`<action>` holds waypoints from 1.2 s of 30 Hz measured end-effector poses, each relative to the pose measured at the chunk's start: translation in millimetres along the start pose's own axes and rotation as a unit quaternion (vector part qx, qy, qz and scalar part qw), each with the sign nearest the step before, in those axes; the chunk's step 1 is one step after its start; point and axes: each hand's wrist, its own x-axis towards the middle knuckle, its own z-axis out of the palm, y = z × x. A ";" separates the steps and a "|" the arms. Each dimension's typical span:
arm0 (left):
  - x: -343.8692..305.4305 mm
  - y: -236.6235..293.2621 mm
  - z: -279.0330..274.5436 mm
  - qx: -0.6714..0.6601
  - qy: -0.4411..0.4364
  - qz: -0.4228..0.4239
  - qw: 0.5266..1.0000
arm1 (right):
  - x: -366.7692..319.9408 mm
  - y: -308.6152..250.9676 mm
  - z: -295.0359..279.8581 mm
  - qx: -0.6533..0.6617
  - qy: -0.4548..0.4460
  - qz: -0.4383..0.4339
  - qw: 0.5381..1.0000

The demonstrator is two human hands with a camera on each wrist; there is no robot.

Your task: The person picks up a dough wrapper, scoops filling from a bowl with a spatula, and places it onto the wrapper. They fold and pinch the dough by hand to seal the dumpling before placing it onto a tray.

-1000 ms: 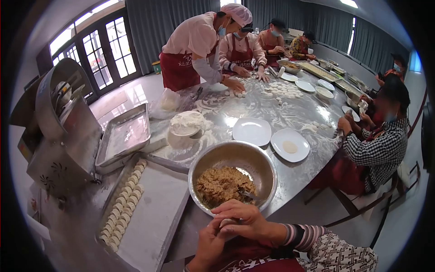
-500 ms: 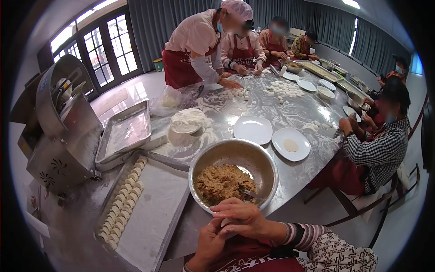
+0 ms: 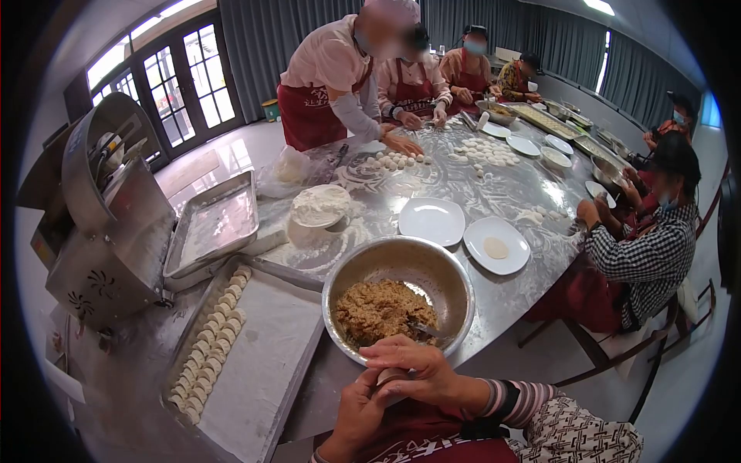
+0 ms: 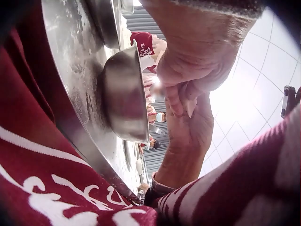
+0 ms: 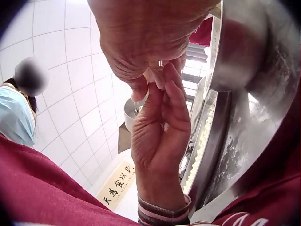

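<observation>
Close to the apron, my left hand (image 3: 356, 413) and right hand (image 3: 421, 374) meet at the near rim of a steel bowl (image 3: 463, 305). Between them they pinch a pale dumpling (image 3: 391, 376), mostly covered by fingers. A thin edge of its dough (image 4: 190, 107) shows between the fingertips in the left wrist view. Brown minced filling (image 3: 382, 309) lies in the bowl with a spoon (image 3: 426, 331) stuck in it. To the left, a lined tray (image 3: 270, 363) carries rows of folded dumplings (image 3: 207, 355).
Beyond the bowl are a white plate (image 3: 431, 222) and another plate (image 3: 509, 262) bearing one round wrapper (image 3: 495, 248). A heaped flour bowl (image 3: 319, 204), a floury metal tray (image 3: 212, 224) and a steel machine (image 3: 108, 231) stand left. Several people work around the table.
My hands stay in place with small finger movements, and a bit more of the dumpling shows. Across the table, the standing person's head has dipped and their hand has shifted over the dough pieces.
</observation>
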 end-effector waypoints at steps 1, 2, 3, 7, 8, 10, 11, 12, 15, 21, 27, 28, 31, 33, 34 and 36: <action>0.1 -1.0 -0.2 0.000 0.000 -0.001 1.000 | -0.5 2.7 -0.5 0.000 0.001 0.000 1.000; 0.1 -2.0 0.0 0.011 0.004 0.011 1.000 | -1.4 5.8 -1.5 -0.012 -0.011 -0.016 1.000; -0.1 -2.7 0.0 0.021 0.009 0.023 0.999 | -2.1 8.4 -2.1 -0.024 -0.023 -0.033 0.999; 0.5 -0.3 -1.2 0.056 0.004 0.005 0.998 | -4.0 13.6 -1.9 -0.009 -0.024 -0.034 0.999; 0.5 -0.9 -1.8 0.063 0.002 0.005 0.998 | -3.9 13.0 -2.1 -0.007 -0.023 -0.029 0.999; 0.3 -1.6 -1.5 0.069 0.002 0.006 0.998 | -2.8 8.8 -1.7 -0.004 -0.023 -0.026 0.999; 0.0 -2.6 -0.5 0.043 0.011 0.004 0.999 | -2.2 3.7 -0.1 0.006 -0.011 -0.002 1.000; -0.2 -3.0 0.3 0.016 0.020 0.001 1.000 | -1.5 0.4 0.7 0.016 0.001 0.023 1.000; -1.2 -4.5 -2.2 0.022 0.010 0.006 1.000 | -1.1 0.3 2.1 0.014 0.001 0.018 1.000; -0.2 -8.9 -7.5 0.103 0.010 0.009 0.995 | -3.5 15.0 -0.4 -0.016 -0.035 -0.037 0.999; -1.1 -3.4 -0.8 0.015 0.019 0.009 1.000 | 0.8 -4.1 4.3 0.013 0.011 0.032 0.999; -1.0 -2.3 -0.9 0.015 0.019 0.009 1.000 | 1.0 -3.8 4.5 0.013 0.011 0.032 0.999; -0.9 -2.1 -2.5 0.025 0.003 0.006 1.000 | -1.0 5.5 4.0 0.004 0.004 0.014 1.000; 0.2 -3.0 -3.0 0.057 0.002 0.023 0.998 | -3.7 20.4 0.3 -0.033 -0.044 -0.058 0.997; 0.3 -3.6 -4.1 0.057 0.002 0.023 0.998 | -3.8 22.1 0.0 -0.033 -0.044 -0.058 0.997; -0.1 -4.7 -6.7 0.092 -0.009 0.010 0.996 | -3.7 23.3 -0.5 -0.035 -0.050 -0.076 0.995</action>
